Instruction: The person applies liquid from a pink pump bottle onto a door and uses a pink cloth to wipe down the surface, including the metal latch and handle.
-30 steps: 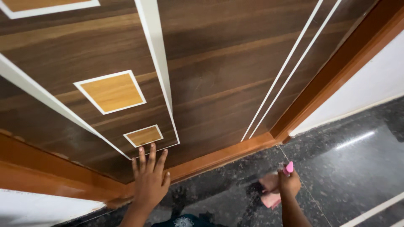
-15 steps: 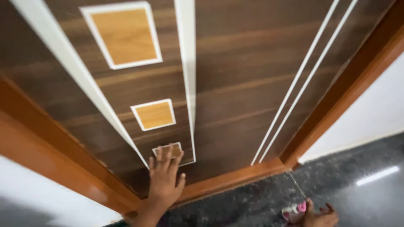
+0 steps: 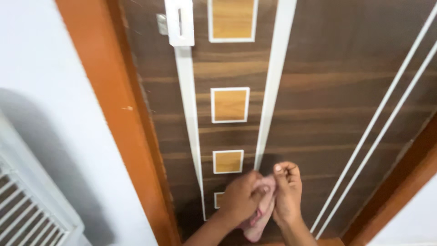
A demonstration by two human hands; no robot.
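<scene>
**Two hands, one pink cloth at a wooden door**

Dark wood fills the view: a brown door (image 3: 346, 91) crossed by white stripes (image 3: 273, 82) and set with light tan square panels (image 3: 230, 105), framed in orange-brown wood (image 3: 114, 114) beside a white wall (image 3: 41, 68). Low against the door, the left hand (image 3: 240, 198) and the right hand (image 3: 287, 193) meet, both closed around a crumpled pink cloth (image 3: 259, 218) bunched between them and hanging a little below the palms. A white latch plate (image 3: 180, 20) sits high on the door. A white slatted grille (image 3: 27, 205) shows at lower left.
</scene>
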